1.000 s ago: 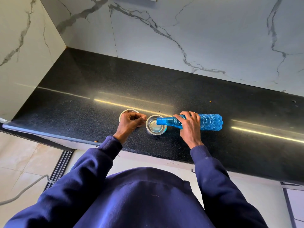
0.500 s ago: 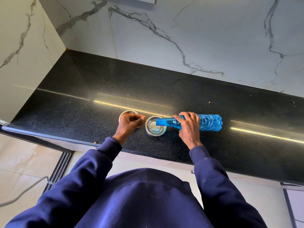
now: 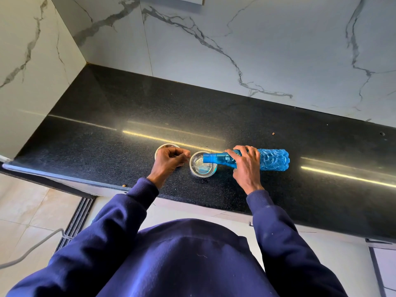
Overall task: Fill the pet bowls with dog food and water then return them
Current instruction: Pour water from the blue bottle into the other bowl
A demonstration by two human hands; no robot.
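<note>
Black counter [image 3: 107,125], marble wall [image 3: 278,50]; kibble bit [image 3: 273,133] far R.
My R hand [image 3: 246,166] wraps blue bottle [image 3: 273,160], tipped sideways, mouth over water bowl [image 3: 203,169] just L of fingers; L hand [image 3: 171,160] curled over 2nd bowl [image 3: 166,146], grip unclear.

Bright, sharp; glare streaks on black countertop [image 3: 278,129]; wide-angle bending at edges; soft shadows.

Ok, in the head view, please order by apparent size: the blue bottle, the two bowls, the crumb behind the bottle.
1. blue bottle
2. right bowl, under the bottle's mouth; the left bowl looks alike, but the left hand hides most of it, so unranked
3. crumb
</note>
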